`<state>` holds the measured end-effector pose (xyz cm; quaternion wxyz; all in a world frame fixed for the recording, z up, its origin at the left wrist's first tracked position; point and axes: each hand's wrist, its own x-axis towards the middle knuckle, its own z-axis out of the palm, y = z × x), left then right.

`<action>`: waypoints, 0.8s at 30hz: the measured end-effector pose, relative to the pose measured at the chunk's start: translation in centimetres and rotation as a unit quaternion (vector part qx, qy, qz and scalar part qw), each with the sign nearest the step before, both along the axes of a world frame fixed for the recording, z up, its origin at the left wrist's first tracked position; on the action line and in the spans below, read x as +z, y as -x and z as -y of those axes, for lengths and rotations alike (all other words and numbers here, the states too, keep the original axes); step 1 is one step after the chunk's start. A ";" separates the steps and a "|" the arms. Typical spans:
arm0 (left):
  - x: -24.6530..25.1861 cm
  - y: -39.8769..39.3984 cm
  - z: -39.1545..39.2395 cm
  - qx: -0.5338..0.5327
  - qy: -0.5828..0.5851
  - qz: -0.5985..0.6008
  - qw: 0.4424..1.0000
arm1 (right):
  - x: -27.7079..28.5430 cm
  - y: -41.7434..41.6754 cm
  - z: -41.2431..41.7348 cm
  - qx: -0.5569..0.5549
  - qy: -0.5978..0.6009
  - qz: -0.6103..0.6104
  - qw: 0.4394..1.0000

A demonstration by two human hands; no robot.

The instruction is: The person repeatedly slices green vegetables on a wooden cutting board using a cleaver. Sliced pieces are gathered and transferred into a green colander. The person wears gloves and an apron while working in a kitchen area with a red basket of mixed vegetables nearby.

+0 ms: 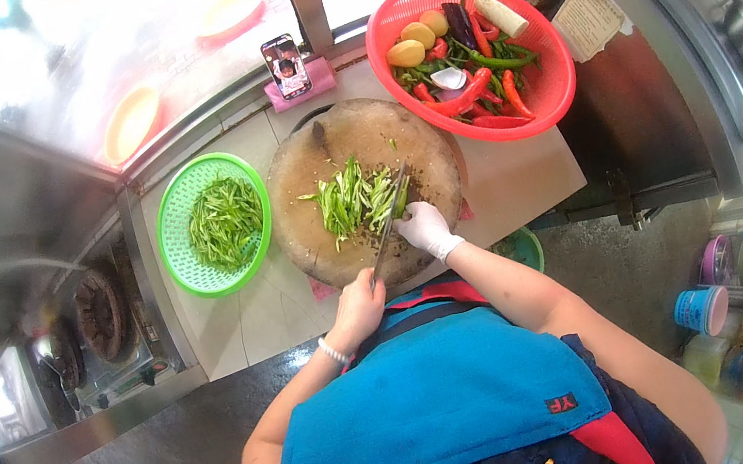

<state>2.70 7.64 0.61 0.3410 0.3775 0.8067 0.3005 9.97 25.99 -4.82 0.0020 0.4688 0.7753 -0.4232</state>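
My left hand (359,309), bare with a beaded bracelet at the wrist, grips the handle of a kitchen knife (387,229). The blade is seen nearly edge-on and slants up over a round wooden chopping board (314,241). Right beside the blade, my right hand (425,229) in a white glove holds a piece of green pepper (402,208), mostly hidden by the fingers and knife. Thin green pepper strips (344,201) lie heaped left of the blade. More cut strips (228,223) fill part of a green plastic colander (173,265) left of the board.
A red plastic basket (562,82) at the back right holds red and green chillies, an eggplant piece and other cut vegetables. A phone (286,67) leans behind the board on a pink cloth (322,76). Gas burners (101,314) lie left; a green bin (525,249) stands below the counter edge.
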 end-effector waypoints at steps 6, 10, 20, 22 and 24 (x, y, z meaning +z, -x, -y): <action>2.3 1.1 -1.3 -0.006 0.031 0.062 0.998 | 0.1 -0.1 0.3 -0.008 0.004 -0.002 1.000; -0.6 0.9 -1.9 0.020 0.015 0.061 0.998 | 0.2 -0.1 -0.1 0.000 0.009 0.001 1.000; -2.4 2.5 1.6 0.060 -0.006 0.136 0.989 | 0.1 1.5 -1.9 0.127 0.007 0.038 0.991; 0.9 1.2 0.7 0.050 0.019 0.057 0.997 | 0.2 1.5 -1.8 0.088 0.033 0.036 0.995; 0.6 0.1 1.2 0.038 -0.008 0.008 0.999 | 0.5 1.4 -1.1 0.040 0.020 0.025 0.999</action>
